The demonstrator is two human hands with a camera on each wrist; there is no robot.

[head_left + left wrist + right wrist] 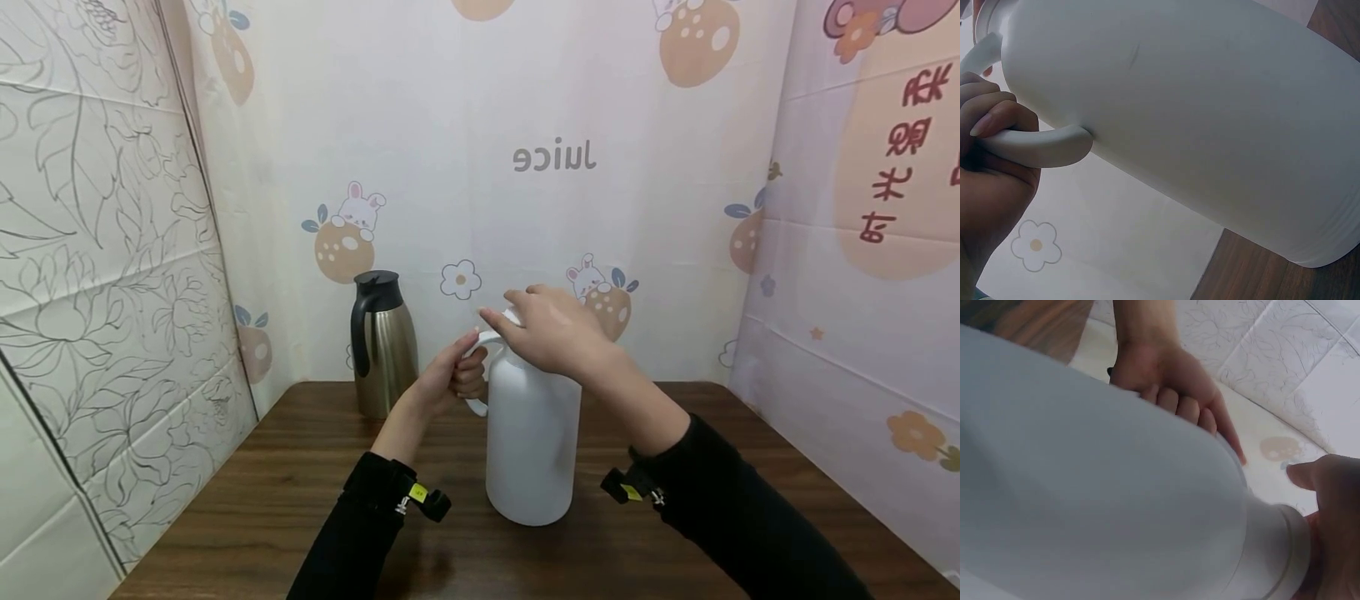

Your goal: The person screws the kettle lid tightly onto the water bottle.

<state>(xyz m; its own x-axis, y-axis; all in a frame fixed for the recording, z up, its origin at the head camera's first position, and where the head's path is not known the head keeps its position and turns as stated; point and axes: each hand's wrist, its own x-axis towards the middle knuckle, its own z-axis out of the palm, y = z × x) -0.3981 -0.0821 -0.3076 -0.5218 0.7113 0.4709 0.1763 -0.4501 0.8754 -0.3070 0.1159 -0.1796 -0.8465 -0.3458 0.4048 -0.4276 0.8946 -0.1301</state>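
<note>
A white vacuum jug (532,442) stands upright on the wooden table in front of me. My left hand (457,371) grips its curved handle (1041,147), with the fingers wrapped round it and the thumb lying along its upper part. Over the jug's top lies my right hand (551,329), its palm on the lid (1297,540) and its fingers stretched out across it. In the right wrist view the thumb (1304,476) points away from the lid. The right hand hides most of the lid in the head view.
Behind and to the left stands a gold-coloured steel vacuum jug (390,358) with a black lid and handle. The brown wooden table (285,467) is bounded at the back and sides by patterned cloth walls (465,208).
</note>
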